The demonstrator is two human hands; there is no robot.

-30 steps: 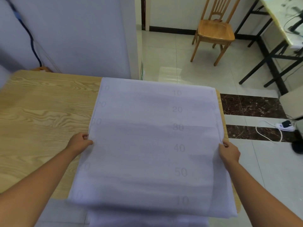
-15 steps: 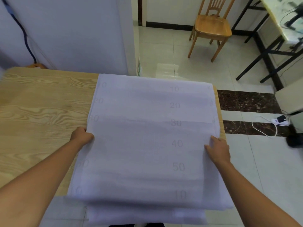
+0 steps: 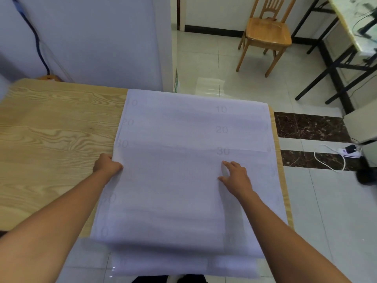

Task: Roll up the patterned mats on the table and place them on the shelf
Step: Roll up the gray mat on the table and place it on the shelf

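A pale translucent mat (image 3: 173,160) printed with faint numbers lies spread over the right half of the wooden table (image 3: 51,129). Its near end hangs over the table's front edge. My left hand (image 3: 107,165) grips the mat's left edge, fingers curled under the sheet. My right hand (image 3: 234,176) rests on top of the mat, right of the middle, with fingers spread and relaxed. More layers of the same sheet show beneath the top one at the near edge. No shelf is in view.
A wooden chair (image 3: 267,33) stands on the tiled floor beyond the table. A black-legged desk (image 3: 346,48) is at the far right. A power strip with a white cable (image 3: 346,153) lies on the floor to the right. A white wall panel (image 3: 91,37) rises behind the table.
My right hand left the mat's right edge and slid leftward onto the top of the sheet, opening out. My left hand stays at the left edge.
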